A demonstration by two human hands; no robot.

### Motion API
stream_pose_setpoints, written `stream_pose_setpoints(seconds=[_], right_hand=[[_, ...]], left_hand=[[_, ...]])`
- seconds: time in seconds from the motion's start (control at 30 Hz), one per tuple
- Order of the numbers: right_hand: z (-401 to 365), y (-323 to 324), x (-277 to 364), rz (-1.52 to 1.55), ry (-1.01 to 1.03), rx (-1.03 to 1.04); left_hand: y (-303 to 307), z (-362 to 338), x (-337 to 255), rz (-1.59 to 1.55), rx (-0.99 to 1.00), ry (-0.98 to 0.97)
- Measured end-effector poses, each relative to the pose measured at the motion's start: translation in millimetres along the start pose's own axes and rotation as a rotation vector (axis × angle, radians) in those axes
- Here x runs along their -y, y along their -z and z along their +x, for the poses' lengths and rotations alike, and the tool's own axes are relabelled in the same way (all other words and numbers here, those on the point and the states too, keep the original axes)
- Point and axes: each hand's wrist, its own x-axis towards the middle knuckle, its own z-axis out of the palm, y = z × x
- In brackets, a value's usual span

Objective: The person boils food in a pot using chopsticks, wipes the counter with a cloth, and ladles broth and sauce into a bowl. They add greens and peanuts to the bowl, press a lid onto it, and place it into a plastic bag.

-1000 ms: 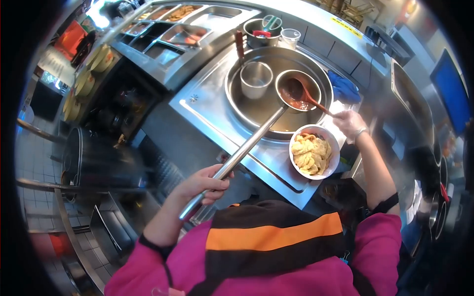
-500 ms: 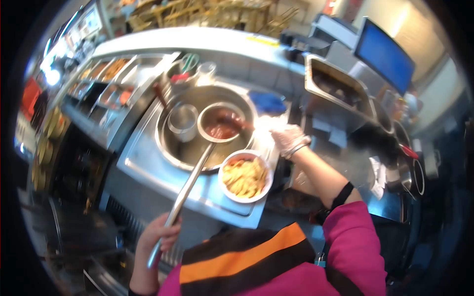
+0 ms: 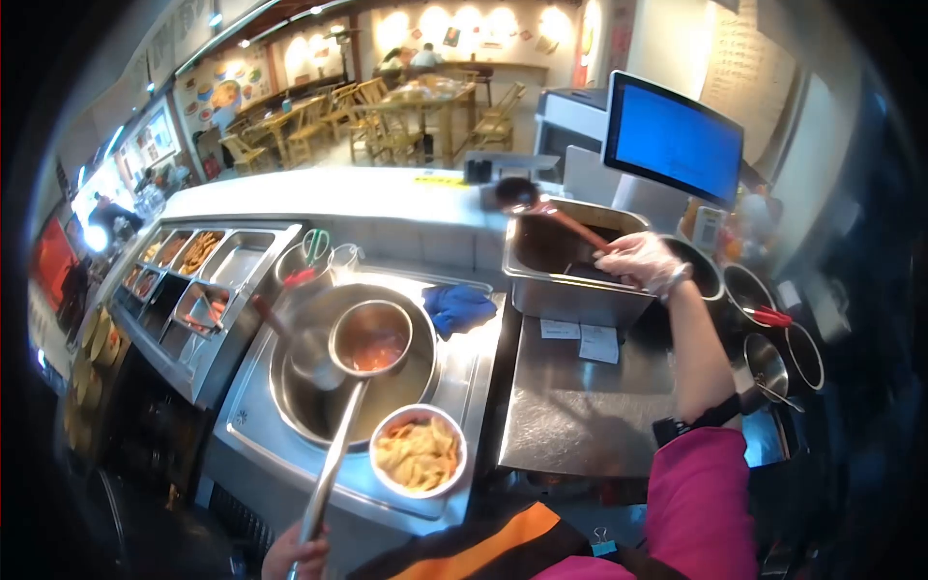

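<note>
My left hand (image 3: 298, 553), low in the view, is closed round the steel handle of a large long-handled ladle (image 3: 333, 454). Reddish food or liquid lies in its deep round bowl, which is over a big steel pot (image 3: 280, 387). In my right hand (image 3: 638, 261), which wears a clear glove, is a smaller ladle (image 3: 577, 228) with a red-brown handle. Its dark, blurred head is raised above the far left corner of a deep rectangular metal container (image 3: 580, 290). A white bowl of yellowish sliced food (image 3: 461, 464) stands at the pot's near right side.
A second, blurred ladle (image 3: 271, 314) leans in the pot. A blue cloth (image 3: 459, 307) lies right of it. Food trays (image 3: 242, 256) line the left counter. Round pots (image 3: 749, 288) and a blue-screened monitor (image 3: 674, 135) are at the right. Paper slips (image 3: 598, 343) hang below the rectangular container.
My right hand has moved from beside the pot up and right to the rectangular container, with the smaller ladle. The camera view has tilted up. My left hand keeps its grip.
</note>
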Motion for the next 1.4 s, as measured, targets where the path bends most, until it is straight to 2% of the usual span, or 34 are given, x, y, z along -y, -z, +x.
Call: stream_pose_setpoints(seconds=[0.07,0.1,0.13,0.2,0.27,0.37,0.4,0.43,0.5,0.53,0.6,0.63,0.67,0.7,0.73,0.8,0.83,0.87,0.9,0.93,0.97,1.0,1.07,1.1,1.17,1.4], right_hand=[[12.2,25.5,-13.7,-0.212,-0.020,-0.104],[16.1,32.3,-16.1,-0.348,-0.026,-0.181],[37.9,48.5,-47.4,-0.414,0.065,-0.190],[31.8,49.3,-36.5,-0.471,-0.018,-0.158],[47.9,52.0,-56.9,-0.526,-0.069,-0.132],[58.9,41.6,-63.3,-0.658,-0.043,-0.159],[64.5,39.0,-64.2,-0.693,-0.036,-0.172],[68.7,39.5,-67.3,-0.652,0.044,-0.155],[76.6,34.5,-74.4,-0.387,0.151,-0.156],[85.7,35.7,-80.7,-0.340,0.123,-0.099],[71.0,19.8,-61.7,-0.516,0.257,-0.179],[73.2,17.8,-63.3,-0.595,0.426,-0.315],[79.8,2.6,-63.9,-0.179,0.487,-0.418],[72.2,-6.4,-67.6,-0.468,0.780,-0.576],[40.2,-31.0,-34.3,-0.768,1.088,-0.733],[-32.4,-116.9,3.1,-0.039,0.759,-0.539],[-62.7,-159.3,6.0,0.172,0.788,-0.333],[-91.9,-208.3,-2.2,0.441,0.714,-0.150],[-124.9,-246.2,-6.6,-0.119,0.610,-0.125],[-138.2,-296.4,-25.5,0.069,0.760,0.085],[-163.3,-334.1,-1.6,0.385,0.261,0.427],[-174.1,-374.9,0.2,0.437,0.142,0.536],[-185.2,-428.4,12.1,0.615,-0.115,0.661],[-186.8,-444.4,20.6,0.625,-0.129,0.644],[-186.8,-466.9,33.2,0.981,-0.375,0.705],[-201.3,-484.5,49.0,1.085,-0.277,0.668]], left_hand=[[-14.1,-1.3,1.8,0.014,-0.029,-0.024],[-14.4,-0.7,4.7,0.030,0.017,-0.035],[-14.6,0.3,8.0,0.031,0.028,-0.050],[-11.8,1.8,12.8,0.077,-0.018,-0.021],[-9.0,4.0,13.3,0.086,-0.001,0.013],[-4.2,2.0,15.6,0.078,-0.081,0.080],[-4.2,4.4,15.5,-0.091,0.028,0.036],[-2.7,5.2,16.2,-0.264,0.125,-0.009],[7.3,6.9,12.8,-0.202,0.155,-0.002],[12.0,6.8,13.1,-0.214,0.146,-0.014],[12.6,1.8,9.0,-0.168,0.081,-0.021],[17.6,0.3,7.8,-0.156,0.100,-0.035],[23.1,-1.6,5.6,-0.122,0.105,-0.041],[26.7,-4.9,2.8,-0.085,0.097,-0.045],[32.0,-6.6,0.1,-0.073,0.122,-0.057],[44.3,-11.5,-6.7,-0.017,0.161,-0.064],[51.8,-14.9,-9.3,-0.023,0.154,-0.043],[59.6,-16.9,-12.4,0.033,0.150,-0.044],[66.8,-19.0,-14.9,0.091,0.147,-0.041],[72.1,-22.1,-16.6,0.091,0.150,-0.019],[76.7,-25.2,-19.0,0.117,0.150,-0.018],[81.5,-27.4,-21.7,0.147,0.153,-0.019],[91.9,-33.5,-24.7,0.199,0.143,0.022],[95.0,-36.9,-26.1,0.283,0.116,0.006],[102.4,-42.9,-28.8,0.381,0.103,0.004],[125.4,-57.8,-34.7,0.577,0.136,-0.018]])
